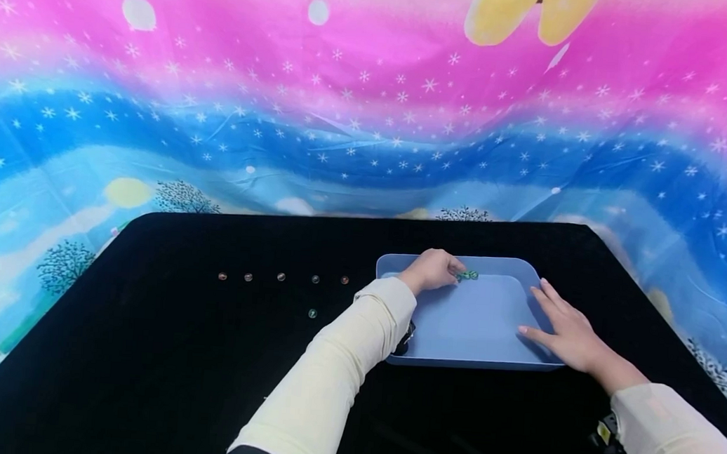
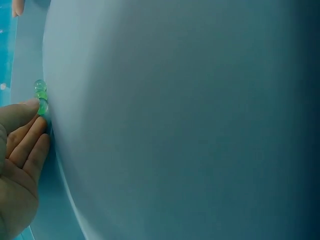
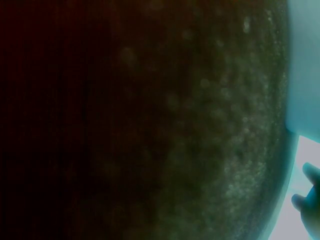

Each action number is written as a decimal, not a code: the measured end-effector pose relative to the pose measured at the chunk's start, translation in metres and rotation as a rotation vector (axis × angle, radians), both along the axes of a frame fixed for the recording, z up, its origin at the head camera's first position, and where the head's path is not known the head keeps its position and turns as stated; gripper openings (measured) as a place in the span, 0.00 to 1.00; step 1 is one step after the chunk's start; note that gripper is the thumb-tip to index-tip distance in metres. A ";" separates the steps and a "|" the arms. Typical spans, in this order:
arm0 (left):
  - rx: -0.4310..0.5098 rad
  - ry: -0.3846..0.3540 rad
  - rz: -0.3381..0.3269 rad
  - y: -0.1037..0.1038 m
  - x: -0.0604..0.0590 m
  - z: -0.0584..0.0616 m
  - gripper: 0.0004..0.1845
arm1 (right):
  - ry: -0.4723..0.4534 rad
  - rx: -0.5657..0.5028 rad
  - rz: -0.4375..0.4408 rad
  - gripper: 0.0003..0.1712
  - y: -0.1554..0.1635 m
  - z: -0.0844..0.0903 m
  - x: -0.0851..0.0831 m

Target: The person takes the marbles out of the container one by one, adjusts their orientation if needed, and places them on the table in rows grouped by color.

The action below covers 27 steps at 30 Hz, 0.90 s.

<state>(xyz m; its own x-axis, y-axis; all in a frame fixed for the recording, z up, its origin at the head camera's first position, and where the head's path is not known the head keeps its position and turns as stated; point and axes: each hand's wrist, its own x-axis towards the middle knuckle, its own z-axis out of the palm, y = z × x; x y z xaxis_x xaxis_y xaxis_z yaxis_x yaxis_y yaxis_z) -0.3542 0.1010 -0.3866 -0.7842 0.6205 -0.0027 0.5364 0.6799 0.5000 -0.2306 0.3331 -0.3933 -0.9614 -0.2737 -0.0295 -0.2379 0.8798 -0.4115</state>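
A shallow blue-grey plastic tray (image 1: 470, 326) lies on the table. My left hand (image 1: 433, 270) reaches in at its far left part, thumb and fingertips pinching a green glass marble (image 2: 43, 106). More green marbles (image 1: 473, 275) sit right beside those fingertips, along the far wall. In the left wrist view, the thumb of my left hand (image 2: 20, 160) partly covers the nearest marble. At the tray's right side, my right hand (image 1: 568, 333) rests with spread, straight fingers over the rim. Only its fingertips (image 3: 311, 172) show at the edge of the right wrist view.
Left of the tray, a row of several clear and reddish marbles (image 1: 280, 277) lies on the black tabletop (image 1: 139, 352). One greenish marble (image 1: 312, 313) lies nearer than that row. Behind the table hangs a pink and blue patterned cloth (image 1: 359, 114).
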 end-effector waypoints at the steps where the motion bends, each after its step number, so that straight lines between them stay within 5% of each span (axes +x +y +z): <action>1: -0.001 -0.002 0.004 0.000 0.000 0.000 0.16 | 0.000 0.001 -0.001 0.47 0.000 0.000 0.000; 7: -0.002 -0.018 0.026 -0.002 0.003 0.001 0.14 | 0.000 0.001 -0.009 0.47 0.001 -0.001 -0.001; 27: -0.117 0.097 -0.024 -0.001 0.002 0.000 0.09 | 0.012 -0.011 -0.004 0.47 0.001 -0.001 -0.001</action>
<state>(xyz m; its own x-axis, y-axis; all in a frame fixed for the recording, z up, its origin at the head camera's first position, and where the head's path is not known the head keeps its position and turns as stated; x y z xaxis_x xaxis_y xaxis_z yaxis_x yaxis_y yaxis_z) -0.3522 0.1004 -0.3870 -0.7690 0.6393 -0.0014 0.5952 0.7168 0.3632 -0.2313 0.3339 -0.3941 -0.9628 -0.2697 -0.0150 -0.2390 0.8762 -0.4186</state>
